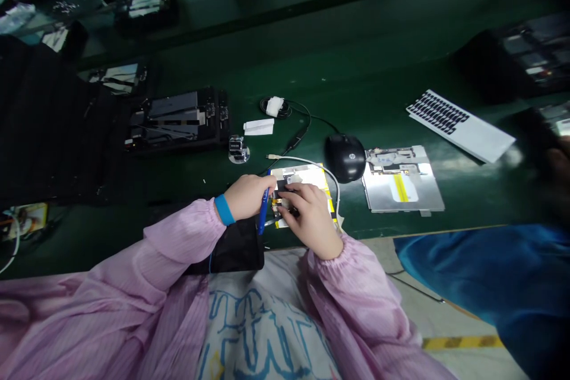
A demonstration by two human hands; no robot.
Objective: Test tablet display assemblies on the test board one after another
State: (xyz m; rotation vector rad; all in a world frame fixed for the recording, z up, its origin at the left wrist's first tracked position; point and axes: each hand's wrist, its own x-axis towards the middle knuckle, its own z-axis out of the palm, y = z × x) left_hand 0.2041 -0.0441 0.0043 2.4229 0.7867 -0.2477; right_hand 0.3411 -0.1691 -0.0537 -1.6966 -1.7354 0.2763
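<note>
In the head view, my left hand (246,196), with a blue band at the wrist, is closed around a slim blue stick-like tool (263,214). The tool stands at the left edge of an opened tablet-like panel (314,173) with white and yellow edges and small circuit parts. Over that panel lies my right hand (307,214), its fingers bent and apart, fingertips touching the circuit area. Part of the panel is hidden beneath this hand. A white cable (330,175) curves along the panel's top and right side.
Right of the panel are a black mouse (346,157), a silver panel (427,187) and a white keyboard-like piece (463,124). A metal stand (238,149), a coiled cable (275,107) and a tray of device parts (178,119) lie behind. A black pad (238,244) rests at the front edge.
</note>
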